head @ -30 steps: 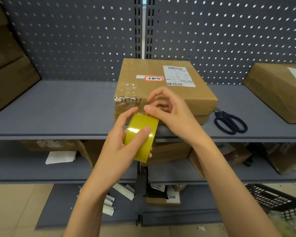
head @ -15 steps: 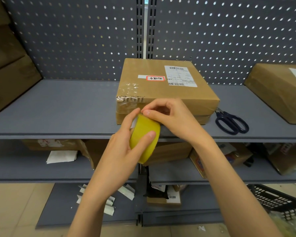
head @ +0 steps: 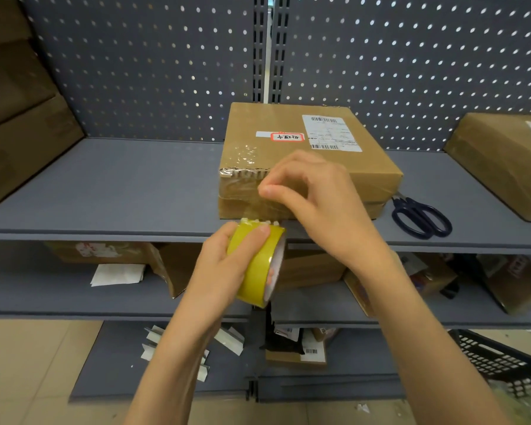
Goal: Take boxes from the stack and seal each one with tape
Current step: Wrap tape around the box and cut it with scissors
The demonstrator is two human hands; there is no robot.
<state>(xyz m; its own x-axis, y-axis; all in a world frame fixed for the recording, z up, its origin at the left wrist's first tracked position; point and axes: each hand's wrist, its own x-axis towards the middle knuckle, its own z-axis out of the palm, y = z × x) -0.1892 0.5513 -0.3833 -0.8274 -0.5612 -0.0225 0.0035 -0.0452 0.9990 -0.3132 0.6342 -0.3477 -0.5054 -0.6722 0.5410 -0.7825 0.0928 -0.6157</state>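
- A flat cardboard box (head: 307, 157) lies on the top grey shelf (head: 111, 191), its back edge near the pegboard wall (head: 141, 62); its flaps are closed, so nothing inside shows.
- The box top carries a white shipping label (head: 325, 131) and a red-bordered sticker (head: 287, 137); clear tape already crosses its front left corner.
- The left hand (head: 224, 268) grips a yellow tape roll (head: 259, 265), fingers curled over the outer band. The roll sits just below the shelf's front edge, in front of the box, its hollow core facing right.
- The jagged free end of the tape stands up at the top of the roll, close under the box's front face.
- The right hand (head: 313, 194) is above the roll, against the front of the box, thumb and forefinger pinched together; a clear strip seems to run from them, though I cannot tell for sure.
- Dark-handled scissors (head: 420, 217) lie on the shelf just right of the box, blades tucked toward it.
- Another cardboard box (head: 503, 161) stands at the far right, and stacked boxes (head: 19, 118) at the far left.
- A black plastic basket (head: 500, 360) sits at lower right; its contents are unclear.
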